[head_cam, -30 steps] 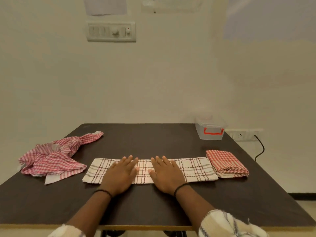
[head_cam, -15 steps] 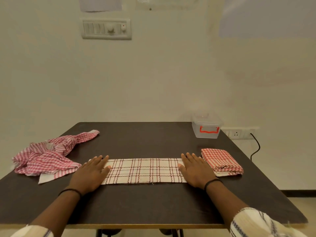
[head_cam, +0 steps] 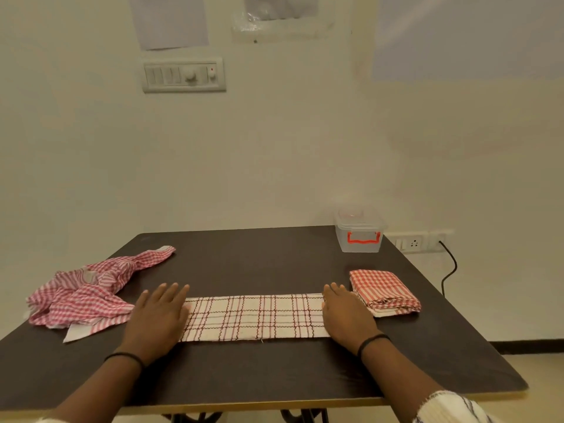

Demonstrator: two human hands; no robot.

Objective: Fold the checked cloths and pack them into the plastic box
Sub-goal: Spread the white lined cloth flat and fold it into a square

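A cream cloth with dark red checks lies folded into a long strip across the middle of the dark table. My left hand presses flat on its left end, fingers straight. My right hand presses flat on its right end. A folded red-and-white checked cloth sits just right of my right hand. A crumpled pink checked cloth lies at the left. The clear plastic box with a red handle and its lid on stands at the back right corner.
The table backs onto a wall. A wall socket with a black cable is to the right of the box. A switch panel hangs on the wall above.
Both hands slid apart from the middle of the strip to its two ends, smoothing it flat. The other cloths and the box have not moved.
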